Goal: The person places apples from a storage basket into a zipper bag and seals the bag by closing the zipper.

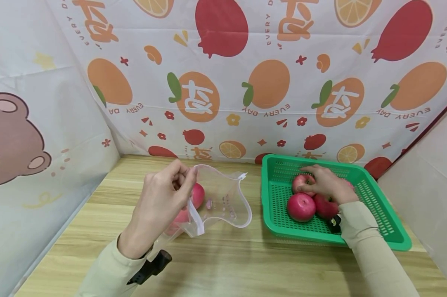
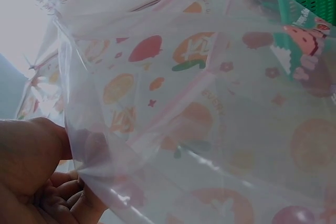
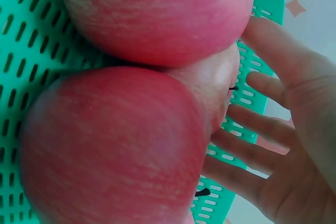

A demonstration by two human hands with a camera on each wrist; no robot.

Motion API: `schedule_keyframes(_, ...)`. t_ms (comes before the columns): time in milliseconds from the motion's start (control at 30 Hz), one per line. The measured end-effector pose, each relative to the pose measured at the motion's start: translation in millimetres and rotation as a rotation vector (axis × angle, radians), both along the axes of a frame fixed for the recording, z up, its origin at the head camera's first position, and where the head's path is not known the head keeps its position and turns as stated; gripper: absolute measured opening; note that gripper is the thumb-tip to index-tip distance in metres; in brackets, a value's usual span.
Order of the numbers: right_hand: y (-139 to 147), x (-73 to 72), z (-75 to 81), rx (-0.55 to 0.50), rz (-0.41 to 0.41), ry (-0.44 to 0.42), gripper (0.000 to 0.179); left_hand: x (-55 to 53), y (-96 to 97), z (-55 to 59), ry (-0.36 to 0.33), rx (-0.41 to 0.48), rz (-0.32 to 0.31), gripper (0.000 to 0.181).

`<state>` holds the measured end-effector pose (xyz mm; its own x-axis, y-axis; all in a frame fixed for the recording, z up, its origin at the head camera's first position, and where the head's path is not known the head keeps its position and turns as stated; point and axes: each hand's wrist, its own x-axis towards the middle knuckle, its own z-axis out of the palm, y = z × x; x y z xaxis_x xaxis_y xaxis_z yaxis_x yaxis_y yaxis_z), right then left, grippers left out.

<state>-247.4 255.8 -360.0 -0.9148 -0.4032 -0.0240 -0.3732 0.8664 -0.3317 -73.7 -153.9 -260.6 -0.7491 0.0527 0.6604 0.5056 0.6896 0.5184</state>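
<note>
My left hand (image 1: 160,202) pinches the rim of a clear zip bag (image 1: 223,202) between thumb and fingers, above the table's left half. The bag's mouth gapes, and red apples (image 1: 198,195) show through the plastic. Inside the green basket (image 1: 266,194), my right hand (image 1: 325,181) reaches over a pale red apple (image 1: 302,181), thumb on one side and fingers on the other. In the right wrist view the right hand's fingers (image 3: 252,148) look nearly straight beside that apple (image 3: 212,80). Two redder apples (image 1: 301,207) (image 1: 325,207) sit nearer me.
Another apple (image 1: 348,185) is partly hidden behind the right hand. The basket stands on the right of the wooden table (image 1: 227,264), close to the back cloth (image 1: 230,136) with fruit prints. A side cloth (image 1: 71,144) with a bear print hangs at the left.
</note>
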Motion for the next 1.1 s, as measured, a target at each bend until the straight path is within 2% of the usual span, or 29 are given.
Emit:
schedule_keyframes(467,4.7,-4.8,-8.8,-0.026,0.010,-0.013,0.063,0.2,1.2,-1.4,0.006,0.001,0.000,0.022)
schedule_keyframes(733,4.3,-4.8,-10.5,-0.034,-0.035,-0.051,0.065,1.1,1.9,-1.8,-0.029,0.009,-0.001,0.021)
schedule_keyframes(1100,5.1,-5.3,-11.1,-0.032,-0.012,-0.010,0.063,0.6,2.7,-2.9,-0.018,0.001,-0.007,0.021)
